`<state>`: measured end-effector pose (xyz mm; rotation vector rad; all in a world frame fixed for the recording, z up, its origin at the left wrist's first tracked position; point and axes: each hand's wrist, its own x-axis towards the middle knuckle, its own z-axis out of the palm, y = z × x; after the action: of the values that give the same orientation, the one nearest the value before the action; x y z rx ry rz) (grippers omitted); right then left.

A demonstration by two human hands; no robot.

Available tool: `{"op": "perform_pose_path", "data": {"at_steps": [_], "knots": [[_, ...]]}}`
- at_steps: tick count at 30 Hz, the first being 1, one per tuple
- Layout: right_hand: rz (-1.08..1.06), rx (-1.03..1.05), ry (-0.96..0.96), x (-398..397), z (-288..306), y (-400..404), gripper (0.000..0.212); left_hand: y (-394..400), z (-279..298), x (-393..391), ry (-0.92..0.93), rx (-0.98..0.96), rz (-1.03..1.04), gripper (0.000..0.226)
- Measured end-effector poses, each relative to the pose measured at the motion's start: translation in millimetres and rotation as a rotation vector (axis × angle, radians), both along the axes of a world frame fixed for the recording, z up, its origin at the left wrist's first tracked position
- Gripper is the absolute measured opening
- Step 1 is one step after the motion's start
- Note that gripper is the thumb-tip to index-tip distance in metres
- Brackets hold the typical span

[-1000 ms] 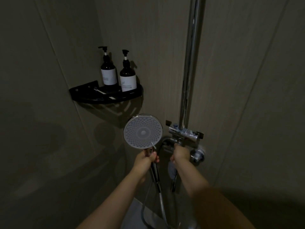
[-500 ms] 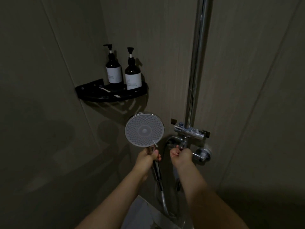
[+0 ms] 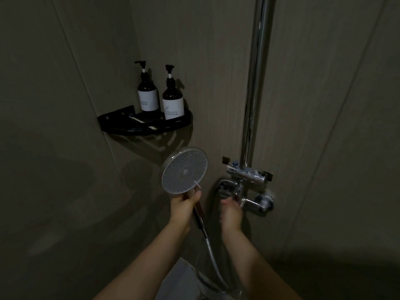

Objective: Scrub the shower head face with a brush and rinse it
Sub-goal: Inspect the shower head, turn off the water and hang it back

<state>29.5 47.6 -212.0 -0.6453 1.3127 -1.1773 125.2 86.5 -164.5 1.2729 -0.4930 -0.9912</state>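
The round shower head [image 3: 184,170] faces me, its pale nozzle face tilted slightly to the right. My left hand [image 3: 184,204] is closed around its handle just below the face, together with a thin white stick that crosses the lower edge of the face. A metal hose [image 3: 213,256] runs down from the handle. My right hand [image 3: 229,210] is at the chrome faucet valve [image 3: 249,200], fingers curled on its handle. A white toothbrush [image 3: 138,119] lies on the black corner shelf.
A black corner shelf [image 3: 121,124] carries two dark pump bottles [image 3: 148,98] [image 3: 173,102]. A chrome riser pipe [image 3: 256,83] climbs from the valve. Grey tiled walls close in on left and right. A pale floor patch [image 3: 179,280] shows below.
The shower head has turned slightly to the right and its face looks more oval. My right hand stays at the valve handle. The view has shifted a little.
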Motion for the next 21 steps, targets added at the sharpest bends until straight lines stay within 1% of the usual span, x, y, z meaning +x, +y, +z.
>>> {"op": "perform_pose_path", "data": {"at_steps": [1, 2, 3, 4, 5, 6, 8, 10, 11, 13, 14, 15, 16, 17, 18, 19, 21], "knots": [[0.083, -0.113, 0.118, 7.4, -1.8, 9.7, 0.020, 0.4, 2.8, -0.3, 0.005, -0.012, 0.043, 0.015], [0.220, -0.208, 0.222, 15.0, -2.8, 19.6, 0.014, 0.8, 5.6, -0.1, 0.026, -0.029, 0.084, 0.012], [0.377, -0.274, 0.328, 22.7, -5.1, 26.8, 0.017, 1.0, 8.4, 0.9, 0.056, -0.043, 0.124, 0.012], [0.508, -0.315, 0.461, 29.1, -8.0, 31.6, 0.026, 0.8, 10.5, 2.1, 0.081, -0.048, 0.161, 0.013], [0.579, -0.332, 0.587, 34.6, -8.9, 34.7, 0.030, 0.7, 12.7, 2.8, 0.098, -0.046, 0.183, 0.012], [0.586, -0.330, 0.672, 38.9, -6.0, 36.7, 0.026, 0.5, 14.7, 2.2, 0.117, -0.045, 0.188, 0.012], [0.538, -0.302, 0.664, 44.2, 5.5, 36.3, 0.011, 2.7, 20.4, -0.4, 0.166, -0.058, 0.156, 0.015], [0.544, -0.284, 0.625, 44.0, 19.8, 31.2, 0.011, 6.5, 26.5, 4.6, 0.192, -0.087, 0.063, 0.015], [0.602, -0.275, 0.601, 42.3, 24.8, 27.7, 0.014, 9.5, 29.2, 11.8, 0.178, -0.107, -0.033, 0.015], [0.739, -0.239, 0.528, 40.0, 30.2, 24.8, 0.026, 17.3, 32.8, 29.4, 0.089, -0.118, -0.288, 0.019], [0.800, -0.216, 0.515, 39.6, 29.1, 24.8, 0.028, 20.8, 32.9, 36.9, 0.021, -0.108, -0.384, 0.021], [0.840, -0.202, 0.509, 39.6, 26.5, 25.4, 0.026, 22.9, 32.3, 41.6, -0.065, -0.094, -0.429, 0.022], [0.853, -0.203, 0.507, 40.3, 25.1, 26.9, 0.022, 23.4, 31.8, 42.8, -0.159, -0.088, -0.427, 0.025], [0.850, -0.208, 0.491, 41.3, 23.4, 27.8, 0.023, 23.3, 30.8, 42.0, -0.246, -0.084, -0.392, 0.027], [0.843, -0.211, 0.467, 41.9, 22.2, 28.7, 0.029, 23.7, 29.6, 40.0, -0.313, -0.082, -0.337, 0.027], [0.835, -0.216, 0.450, 41.7, 20.6, 29.1, 0.032, 24.4, 27.5, 38.4, -0.366, -0.078, -0.275, 0.023], [0.786, -0.239, 0.481, 37.4, 14.6, 27.4, 0.022, 25.8, 22.5, 38.6, -0.389, -0.086, -0.169, 0.019]]}}
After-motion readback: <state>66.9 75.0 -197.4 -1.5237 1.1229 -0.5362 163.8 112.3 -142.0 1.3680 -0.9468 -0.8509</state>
